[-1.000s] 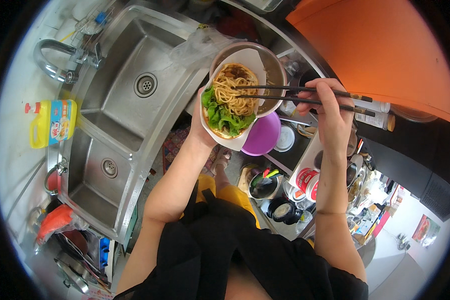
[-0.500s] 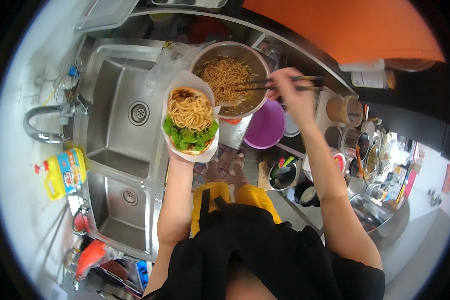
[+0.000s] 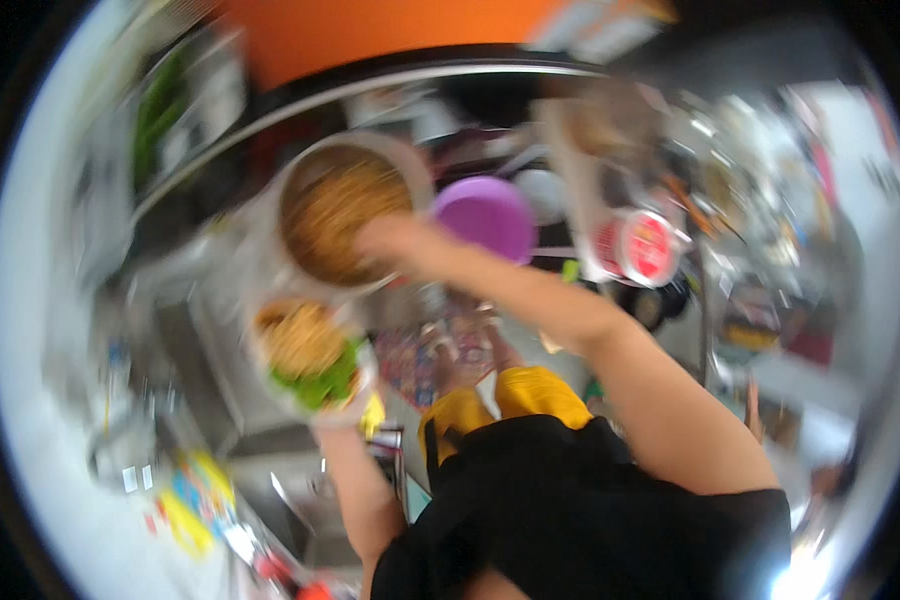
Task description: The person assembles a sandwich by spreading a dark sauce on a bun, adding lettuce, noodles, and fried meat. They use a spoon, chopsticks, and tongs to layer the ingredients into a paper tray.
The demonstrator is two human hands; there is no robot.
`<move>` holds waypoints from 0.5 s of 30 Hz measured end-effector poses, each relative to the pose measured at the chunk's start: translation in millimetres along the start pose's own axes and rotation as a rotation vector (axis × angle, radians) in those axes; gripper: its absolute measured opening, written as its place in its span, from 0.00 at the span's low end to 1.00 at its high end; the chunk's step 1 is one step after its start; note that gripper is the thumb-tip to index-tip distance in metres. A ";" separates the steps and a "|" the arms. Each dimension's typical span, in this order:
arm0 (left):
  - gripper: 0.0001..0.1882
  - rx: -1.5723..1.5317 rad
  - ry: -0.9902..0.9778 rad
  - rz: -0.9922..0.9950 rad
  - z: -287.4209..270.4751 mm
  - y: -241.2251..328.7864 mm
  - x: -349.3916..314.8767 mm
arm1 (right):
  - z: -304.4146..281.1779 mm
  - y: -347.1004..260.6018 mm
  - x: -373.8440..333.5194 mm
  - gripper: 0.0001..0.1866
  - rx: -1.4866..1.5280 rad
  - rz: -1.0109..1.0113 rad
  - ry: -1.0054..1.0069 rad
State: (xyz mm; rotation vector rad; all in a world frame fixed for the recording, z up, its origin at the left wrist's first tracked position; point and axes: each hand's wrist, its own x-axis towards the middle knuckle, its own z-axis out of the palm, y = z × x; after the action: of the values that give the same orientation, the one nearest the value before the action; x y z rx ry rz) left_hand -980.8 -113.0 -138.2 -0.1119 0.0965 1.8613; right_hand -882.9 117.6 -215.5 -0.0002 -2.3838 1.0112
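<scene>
Low on the left I hold an open bun [image 3: 305, 345] in white paper. Noodles [image 3: 300, 338] and green lettuce [image 3: 315, 378] fill it. My left hand [image 3: 335, 425] grips the paper from below, its fingers mostly hidden behind it. Up and to the right of the bun stands a metal bowl [image 3: 292, 225] of brown noodles [image 3: 345, 210]. Over the bowl's right side reaches my right hand [image 3: 400, 245]. Motion smears its fingers, and no chopsticks can be made out in it.
A purple basin [image 3: 490, 220] stands right of the bowl, with a red-and-white tub [image 3: 642, 248] farther right. The steel sink [image 3: 220, 385] lies at left, with a yellow bottle [image 3: 198, 500] beside it. An orange panel [image 3: 390, 25] spans the top.
The whole view has turned and blurred. My right hand has moved left, from the bowl's right rim to over the noodles. The chopsticks seen in it earlier no longer show. My left hand keeps the bun.
</scene>
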 end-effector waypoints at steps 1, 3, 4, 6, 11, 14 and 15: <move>0.32 -0.082 -0.100 -0.126 -0.2 -2.4 6.4 | 11.7 1.3 -6.2 0.14 -0.023 0.012 -0.047; 0.32 -0.099 0.014 -0.081 -1.6 -1.0 7.0 | 27.4 2.6 -15.2 0.10 -0.088 -0.098 -0.162; 0.32 -0.079 0.117 -0.056 -4.6 -1.4 10.0 | 35.0 11.0 -23.4 0.09 -0.153 -0.153 -0.277; 0.31 -0.041 0.257 -0.031 -8.5 2.8 7.8 | 46.1 7.2 -36.0 0.10 -0.309 -0.099 -0.398; 0.31 -0.104 0.317 -0.169 11.0 3.1 11.7 | 52.6 -2.5 -43.0 0.17 -0.560 -0.002 -0.277; 0.30 0.087 0.276 -0.194 41.3 -9.6 14.4 | 29.6 -29.0 -43.6 0.24 -0.705 0.006 0.044; 0.30 0.156 0.263 -0.186 51.3 -16.6 15.3 | 16.0 -44.5 -43.5 0.24 -0.684 0.080 0.076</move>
State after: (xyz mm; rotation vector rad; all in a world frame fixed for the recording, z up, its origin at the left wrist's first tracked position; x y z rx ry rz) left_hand -970.8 -87.3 -89.4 -0.2484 0.3992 1.6390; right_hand -844.5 66.1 -216.0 -0.3770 -2.5509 0.1800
